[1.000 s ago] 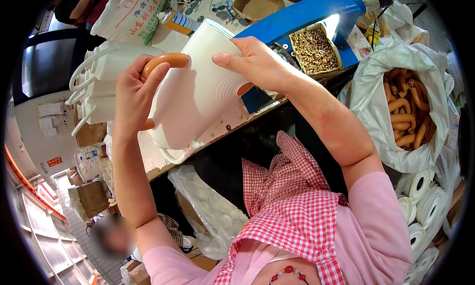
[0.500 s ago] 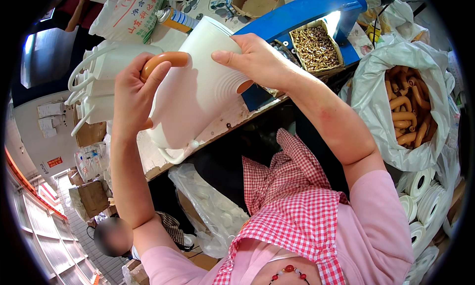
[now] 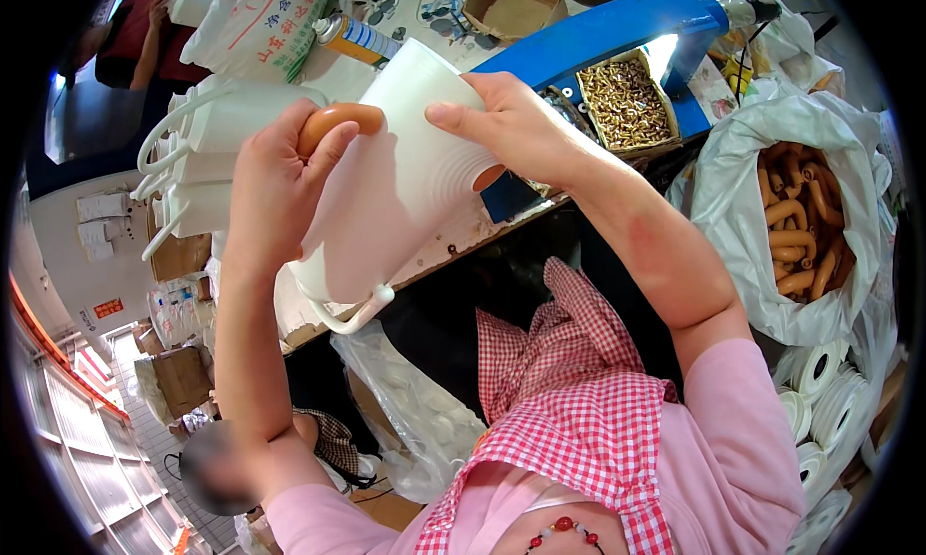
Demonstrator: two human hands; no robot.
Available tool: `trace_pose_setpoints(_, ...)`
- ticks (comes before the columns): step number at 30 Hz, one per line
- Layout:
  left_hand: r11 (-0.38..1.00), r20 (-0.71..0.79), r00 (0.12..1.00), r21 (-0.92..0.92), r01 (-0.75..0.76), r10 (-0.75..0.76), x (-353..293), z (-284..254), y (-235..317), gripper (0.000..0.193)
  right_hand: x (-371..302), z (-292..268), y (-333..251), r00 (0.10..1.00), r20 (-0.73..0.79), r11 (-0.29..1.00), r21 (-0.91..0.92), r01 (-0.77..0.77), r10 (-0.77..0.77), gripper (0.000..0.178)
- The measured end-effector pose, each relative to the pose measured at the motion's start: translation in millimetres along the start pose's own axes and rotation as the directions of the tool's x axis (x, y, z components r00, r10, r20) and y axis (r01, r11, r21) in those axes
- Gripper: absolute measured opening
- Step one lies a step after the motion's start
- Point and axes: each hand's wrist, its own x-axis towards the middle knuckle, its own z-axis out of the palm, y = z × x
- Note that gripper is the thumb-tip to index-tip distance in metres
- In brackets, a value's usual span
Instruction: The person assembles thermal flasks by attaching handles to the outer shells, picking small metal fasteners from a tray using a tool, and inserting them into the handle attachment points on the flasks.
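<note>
My left hand (image 3: pixel 280 179) is wrapped round a curved orange-brown handle (image 3: pixel 349 123) that stands against the side of a large white plastic container (image 3: pixel 386 184). The container is tilted, its top end toward the blue machine. My right hand (image 3: pixel 516 121) grips that end, thumb on the outer face and the other fingers hidden behind or inside it. A ribbed round area shows on the wall beside the right wrist, with a small orange-brown piece (image 3: pixel 489 178) at its edge. A white curved bar (image 3: pixel 357 314) hangs at the container's lower end.
A blue machine arm (image 3: pixel 579 34) reaches across the bench, beside a box of brass-coloured fasteners (image 3: pixel 629 107). On the right, a white bag (image 3: pixel 728 189) holds many orange-brown handles (image 3: pixel 791 239) above white rolls (image 3: pixel 820 372). Similar white containers (image 3: pixel 207 135) are stacked left. Another person (image 3: pixel 217 463) is at lower left.
The whole view has shifted slightly down and right. Both hands keep their hold on the handle and the container, which stay in nearly the same place.
</note>
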Motion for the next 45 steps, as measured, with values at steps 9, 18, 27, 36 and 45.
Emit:
trace_pose_setpoints(9,0.997,0.018,0.999,0.064,0.045,-0.046,3.5,-1.2,-3.5,0.032,2.4,1.6,0.2,1.0,0.007,1.0,-0.014,0.012,-0.012,0.045)
trace_pose_setpoints(18,1.0,0.005,1.0,0.015,0.013,-0.014,1.0,-0.9,-1.0,0.025,-3.1,3.3,-8.0,1.0,-0.027,1.0,0.023,0.014,-0.013,0.041)
trace_pose_setpoints(27,0.985,0.107,0.994,-0.175,-0.007,0.026,-4.6,-0.5,-55.4,0.026,-27.9,7.6,-6.4,0.987,-0.115,0.985,-0.143,0.099,-0.116,0.04)
trace_pose_setpoints(36,0.905,0.046,0.944,-0.271,0.326,-0.327,-129.1,-22.3,-38.6,0.034,-345.0,-123.5,39.8,0.391,-0.814,0.891,-0.453,0.033,-0.429,0.018)
trace_pose_setpoints(45,0.64,0.24,0.907,-0.646,0.416,-0.347,-204.4,74.8,103.5,0.028,-601.1,-260.4,162.4,0.206,-0.977,0.057,-0.209,-0.976,-0.045,0.076)
